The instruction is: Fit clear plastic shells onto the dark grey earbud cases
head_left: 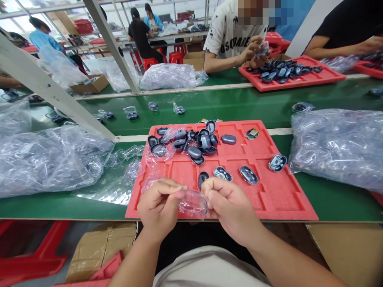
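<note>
Between my two hands is a clear plastic oval cover [194,202], held over the front edge of a red tray [287,191]. My left hand [161,205] pinches its left end between thumb and fingers. At the right end, the fingers of my right hand [226,203] are closed on the cover's edge. Just beyond lie a dark oval shell [204,180] and silvery-blue earbud case inserts [222,173]. A pile of dark blue case shells [194,152] and clear covers fills the tray's upper left.
Bags of clear plastic parts [48,159] flank the tray, with another bag [338,147] on the right. Behind runs a green conveyor belt [215,107] carrying wrapped cases [178,109]. Across it, a person handles a part above another red tray [299,83]. A white post [60,91] slants at left.
</note>
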Demonstrator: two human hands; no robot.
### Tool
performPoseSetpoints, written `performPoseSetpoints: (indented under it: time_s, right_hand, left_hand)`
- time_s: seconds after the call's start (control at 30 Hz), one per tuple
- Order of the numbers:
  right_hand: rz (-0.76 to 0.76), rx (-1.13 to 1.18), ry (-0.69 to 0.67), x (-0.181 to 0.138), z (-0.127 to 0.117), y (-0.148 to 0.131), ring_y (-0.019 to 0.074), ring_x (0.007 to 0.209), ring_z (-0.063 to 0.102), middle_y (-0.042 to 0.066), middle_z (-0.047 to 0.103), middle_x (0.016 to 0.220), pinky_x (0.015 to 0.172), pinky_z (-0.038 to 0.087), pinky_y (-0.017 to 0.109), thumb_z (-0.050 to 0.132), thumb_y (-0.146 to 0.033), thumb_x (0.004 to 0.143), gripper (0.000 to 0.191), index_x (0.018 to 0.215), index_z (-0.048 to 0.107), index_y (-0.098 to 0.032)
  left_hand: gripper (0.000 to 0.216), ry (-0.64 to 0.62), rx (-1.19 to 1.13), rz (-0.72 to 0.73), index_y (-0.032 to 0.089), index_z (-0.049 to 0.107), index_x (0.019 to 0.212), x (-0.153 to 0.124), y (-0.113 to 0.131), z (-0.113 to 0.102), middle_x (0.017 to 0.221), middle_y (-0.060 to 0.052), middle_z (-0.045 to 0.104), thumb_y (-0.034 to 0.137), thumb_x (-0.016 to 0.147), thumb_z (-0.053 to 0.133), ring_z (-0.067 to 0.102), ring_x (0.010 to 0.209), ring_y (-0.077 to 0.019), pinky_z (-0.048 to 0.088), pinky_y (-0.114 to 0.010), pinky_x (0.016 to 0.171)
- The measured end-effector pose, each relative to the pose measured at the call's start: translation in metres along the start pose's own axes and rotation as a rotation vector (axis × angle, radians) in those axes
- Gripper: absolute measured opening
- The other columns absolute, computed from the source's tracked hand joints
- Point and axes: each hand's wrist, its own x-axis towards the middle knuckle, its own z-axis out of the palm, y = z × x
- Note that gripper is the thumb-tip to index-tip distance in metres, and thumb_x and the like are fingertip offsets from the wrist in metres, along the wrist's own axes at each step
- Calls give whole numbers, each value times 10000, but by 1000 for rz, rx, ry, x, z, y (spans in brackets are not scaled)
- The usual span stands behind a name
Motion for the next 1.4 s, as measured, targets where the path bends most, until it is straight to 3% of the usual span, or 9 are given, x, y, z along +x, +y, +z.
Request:
performPoseSetpoints:
  time_s: [0.07, 0.23, 0.33, 0.63, 0.87, 0.97, 1.1, 1.2, 1.4]
  right_hand:
    - [-116, -203, 27, 1, -5, -2, 91, 600, 529, -42, 572, 708, 560, 457, 216, 566, -161, 942, 143, 809, 585, -210]
    - [-746, -849, 57, 6, -22, -12, 127, 757, 662, 16, 732, 875, 752, 550, 261, 677, -57, 918, 193, 1054, 697, -193]
    - [-895, -998, -9, 8, -27, -15, 148, 824, 677, 27, 752, 881, 830, 561, 281, 671, -20, 922, 202, 1036, 698, -184]
    - [-808, -955, 2, 9, -21, -10, 140, 656, 542, -2, 608, 696, 649, 475, 290, 602, 23, 768, 220, 777, 617, -197]
    - [-35, -58, 31, -1, -3, 0, 91, 543, 423, -49, 490, 629, 497, 341, 225, 594, -144, 761, 100, 696, 552, -207]
    - [126, 131, -3, -2, -1, 2, 87, 486, 389, -65, 453, 575, 454, 321, 219, 607, -247, 836, 146, 710, 539, -216]
    - [-326, -469, 60, 0, -16, -5, 132, 657, 614, 13, 698, 789, 618, 518, 268, 688, -167, 886, 55, 914, 707, -210]
    - [-723, -891, -51, 2, -30, -13, 160, 771, 689, 26, 765, 871, 760, 570, 300, 686, -73, 897, 215, 1042, 740, -222]
    - [-787, -1074, -155, 5, -37, -21, 166, 777, 683, 18, 746, 842, 768, 567, 309, 617, -53, 925, 186, 949, 696, -220]
  left_hand:
    - [163, 10, 42, -79, 208, 715, 852, -1, 0, -3, 786, 14, 759, 49, 884, 720, 735, 696, -121, 580, -208, 615]
    - [145, -19, 195, -224, 231, 738, 833, 0, 1, -10, 740, 46, 743, 100, 893, 730, 689, 627, -96, 560, -190, 619]
    - [119, -48, 270, -210, 230, 735, 824, 3, 3, -11, 725, 52, 737, 129, 886, 748, 672, 614, -92, 542, -185, 603]
    - [141, -239, 277, -85, 221, 706, 835, 12, 7, -15, 781, 42, 776, 102, 878, 769, 732, 694, -100, 566, -193, 662]
    - [178, -244, 38, 50, 208, 716, 930, 0, 0, -14, 858, -3, 771, 39, 882, 741, 756, 766, -137, 610, -250, 703]
    - [156, -191, 63, -25, 214, 704, 868, 0, 4, -13, 811, 16, 761, 63, 884, 741, 740, 719, -124, 595, -228, 668]
    - [144, -171, 238, -275, 225, 712, 782, 7, 14, -16, 674, 51, 727, 121, 877, 744, 671, 561, -91, 532, -171, 538]
    - [136, -226, 287, -380, 221, 726, 739, 16, 19, -17, 616, 40, 728, 186, 869, 749, 654, 503, -108, 517, -187, 495]
    - [137, -305, 255, -376, 224, 730, 704, 28, 23, -16, 637, 20, 759, 199, 834, 768, 677, 524, -130, 519, -196, 496]
